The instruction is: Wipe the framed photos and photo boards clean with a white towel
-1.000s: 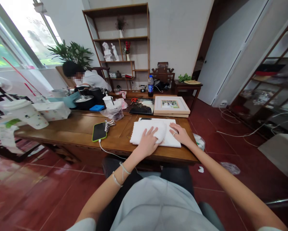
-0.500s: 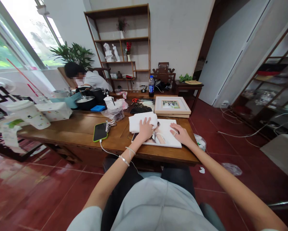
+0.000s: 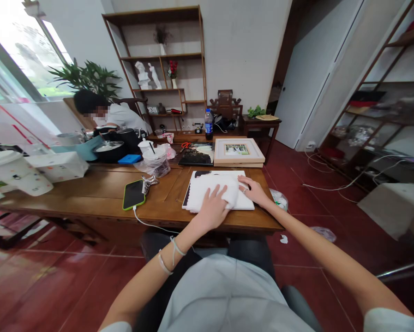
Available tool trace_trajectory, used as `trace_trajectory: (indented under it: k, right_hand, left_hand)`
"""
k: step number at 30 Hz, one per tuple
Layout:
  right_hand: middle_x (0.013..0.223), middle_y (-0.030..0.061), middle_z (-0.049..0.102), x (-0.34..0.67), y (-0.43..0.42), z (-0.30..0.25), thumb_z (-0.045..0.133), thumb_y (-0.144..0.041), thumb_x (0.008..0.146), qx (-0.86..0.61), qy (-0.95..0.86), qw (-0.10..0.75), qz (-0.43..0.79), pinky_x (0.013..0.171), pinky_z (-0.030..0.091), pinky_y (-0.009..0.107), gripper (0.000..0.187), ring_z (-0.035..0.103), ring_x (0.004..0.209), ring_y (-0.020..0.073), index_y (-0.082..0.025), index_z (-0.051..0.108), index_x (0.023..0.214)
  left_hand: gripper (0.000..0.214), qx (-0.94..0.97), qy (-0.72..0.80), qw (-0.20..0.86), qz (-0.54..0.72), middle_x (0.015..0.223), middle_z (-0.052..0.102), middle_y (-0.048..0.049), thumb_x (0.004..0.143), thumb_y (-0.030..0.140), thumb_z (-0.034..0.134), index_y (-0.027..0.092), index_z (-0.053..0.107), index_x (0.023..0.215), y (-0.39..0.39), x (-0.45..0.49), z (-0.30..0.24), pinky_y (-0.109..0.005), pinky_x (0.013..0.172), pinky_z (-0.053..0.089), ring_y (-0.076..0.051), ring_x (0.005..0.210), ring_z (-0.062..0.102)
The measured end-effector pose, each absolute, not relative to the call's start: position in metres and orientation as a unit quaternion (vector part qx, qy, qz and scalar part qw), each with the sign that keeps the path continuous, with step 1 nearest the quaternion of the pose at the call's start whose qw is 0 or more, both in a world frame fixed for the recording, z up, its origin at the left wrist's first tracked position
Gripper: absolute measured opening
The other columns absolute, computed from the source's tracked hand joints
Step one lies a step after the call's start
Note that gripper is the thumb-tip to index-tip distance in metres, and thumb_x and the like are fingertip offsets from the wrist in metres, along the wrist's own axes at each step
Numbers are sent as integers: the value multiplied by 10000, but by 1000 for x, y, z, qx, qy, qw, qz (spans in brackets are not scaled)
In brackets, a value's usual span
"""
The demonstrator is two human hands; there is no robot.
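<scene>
White cloth (image 3: 202, 192): a folded, textured towel lying flat on a white board (image 3: 245, 203) at the near right end of the desk (image 3: 99, 184). It covers most of the board. A dark strip of the board shows at its far left corner.

Left hand (image 3: 212, 210): grip wide, with the palm and spread fingers pressed flat on the cloth and closed around nothing. Two thin bands are on the wrist.

Right hand (image 3: 253, 191): grip wide, with the fingers laid flat on the board's right part, just beside the cloth. A ring is on one finger.

Desk: long, brown and wooden. On it are a phone (image 3: 133, 194) in a green case with a white cable, a framed picture (image 3: 237, 151) beyond the board, and a dark print (image 3: 196, 157) beside the frame.

Room: red tiled floor (image 3: 54, 276), white walls, a wooden shelf unit (image 3: 193, 55) with figurines and flowers, and a leafy plant (image 3: 85, 78) by the window. Another person (image 3: 120, 117) is seated at the far end.

Containers: a clear plastic bag (image 3: 157, 165) holding a lidded white cup, a black pot (image 3: 108, 150) with its lid on, and a capped drink bottle (image 3: 208, 124).
</scene>
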State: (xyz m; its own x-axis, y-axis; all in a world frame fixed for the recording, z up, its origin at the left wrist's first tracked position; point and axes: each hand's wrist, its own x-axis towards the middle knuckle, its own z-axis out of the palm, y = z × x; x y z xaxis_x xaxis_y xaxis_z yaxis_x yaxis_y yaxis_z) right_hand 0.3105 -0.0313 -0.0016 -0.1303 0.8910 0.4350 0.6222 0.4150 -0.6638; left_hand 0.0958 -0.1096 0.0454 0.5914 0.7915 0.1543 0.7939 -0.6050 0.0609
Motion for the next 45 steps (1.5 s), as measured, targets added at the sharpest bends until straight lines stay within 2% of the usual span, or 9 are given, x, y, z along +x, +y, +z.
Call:
trace_trajectory:
  k: [6,12,19,22,27,30,34,39,45]
  right_hand:
    - [1288,87,600,311,-33,-3,602,-234,810,-508,-737,415,162,1093,352,424,305,514,1245,221,-214,679,1104]
    - [1283,101,600,311,-36,0,616,-257,803,-504,-734,421,173,1091,355,421,318,517,1242,228,-201,680,1110]
    - [1284,83,600,311,-34,-2,602,-242,806,-510,-736,415,159,1097,352,418,314,510,1248,222,-212,683,1108]
    - [1293,91,589,310,-34,-2,588,-235,808,-511,-741,409,152,1103,344,418,320,495,1262,222,-197,683,1111]
    - [1272,59,607,312,-35,1,559,-100,741,-503,-743,412,161,1108,340,426,399,496,1259,217,-220,692,1098]
    - [1265,54,613,312,-34,2,563,-95,729,-505,-741,410,167,1109,337,428,406,497,1257,222,-228,698,1088]
    - [1270,65,608,311,-34,0,589,-208,790,-510,-736,414,162,1101,346,432,325,496,1258,226,-225,691,1098]
    - [1264,87,612,310,-33,-3,595,-249,803,-509,-737,417,154,1095,358,419,315,504,1251,231,-199,688,1099]
    - [1278,91,603,311,-32,-2,613,-253,788,-515,-732,417,160,1094,356,425,322,514,1244,234,-202,687,1097]
  left_hand:
    - [416,-843,-530,16,-92,1524,285,-106,941,383,383,161,605,1214,-42,83,39,-571,1111,187,-342,1403,214]
    - [421,-820,-566,29,-79,1538,234,-131,934,332,369,157,578,1256,-13,74,36,-601,1091,183,-370,1399,201]
    - [333,-845,-531,53,-32,1506,325,-111,909,265,436,184,667,1134,-73,93,46,-588,1063,270,-394,1368,266]
    - [312,-867,-495,54,-12,1500,327,-141,888,221,460,154,690,1088,-115,103,52,-605,1034,307,-421,1346,299]
    - [289,-903,-427,32,-38,1500,335,-116,887,257,481,176,695,1063,-148,109,58,-586,1039,324,-395,1353,301]
    - [299,-900,-434,16,-38,1510,323,-92,901,268,466,193,669,1107,-131,110,58,-574,1060,302,-374,1372,278]
    - [337,-877,-478,3,-56,1522,290,-110,917,322,449,174,657,1135,-84,110,52,-590,1085,242,-377,1390,230]
    - [345,-840,-533,20,-94,1494,344,-125,915,353,455,170,667,1116,-36,110,42,-601,1087,212,-368,1385,243]
    - [319,-857,-505,55,-83,1473,380,-122,918,322,459,165,682,1083,-33,109,46,-612,1078,221,-373,1370,266]
